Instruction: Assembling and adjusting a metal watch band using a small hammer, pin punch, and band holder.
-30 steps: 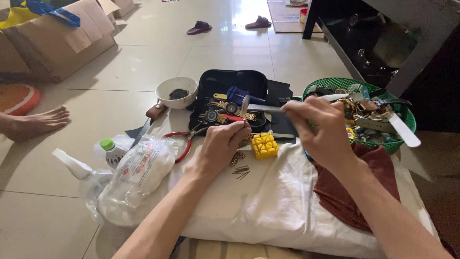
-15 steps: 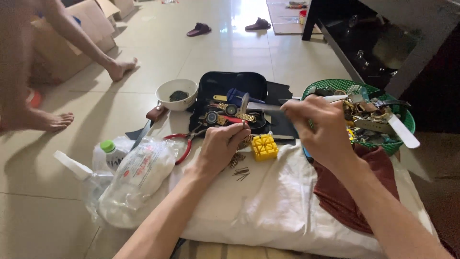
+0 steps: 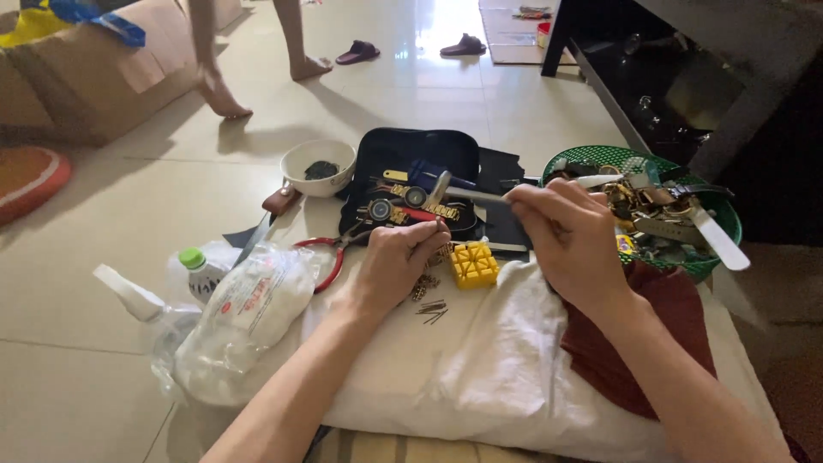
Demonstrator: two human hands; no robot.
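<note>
Right hand (image 3: 570, 236) grips a small hammer (image 3: 467, 193) by its thin metal handle, fingers curled shut around the handle end, thumb on top. Hammer head points left, hanging over the open black tool case (image 3: 420, 184) at the far middle of the white cloth (image 3: 506, 360).

Left hand (image 3: 399, 257) sits palm down at the cloth's far edge, fingers pressed together and bent down onto a metal watch bracelet (image 3: 426, 281) (mostly hidden under the hand, can't tell if it's pinched or just pinned). Fingertips touch the near edge of the case, by a red-handled tool (image 3: 416, 214).

Around it:
- yellow plastic block (image 3: 474, 264) just right of the left hand, between both hands
- a few loose pins (image 3: 433, 309) on the cloth, near side of the left hand
- red-handled pliers (image 3: 330, 257) off the cloth's left edge, on the floor tiles
- white bowl (image 3: 319, 165) with dark bits inside, left of the case
- clear plastic bag (image 3: 244, 313) and a green-capped bottle (image 3: 201, 273) at the left edge
- green mesh basket (image 3: 639, 210) full of watches and metal parts at the far right corner, just behind the right hand
- dark red cloth (image 3: 643, 343) under the right forearm

Another person's bare feet (image 3: 223, 94) on the tiles, far left, well apart from the work.
</note>
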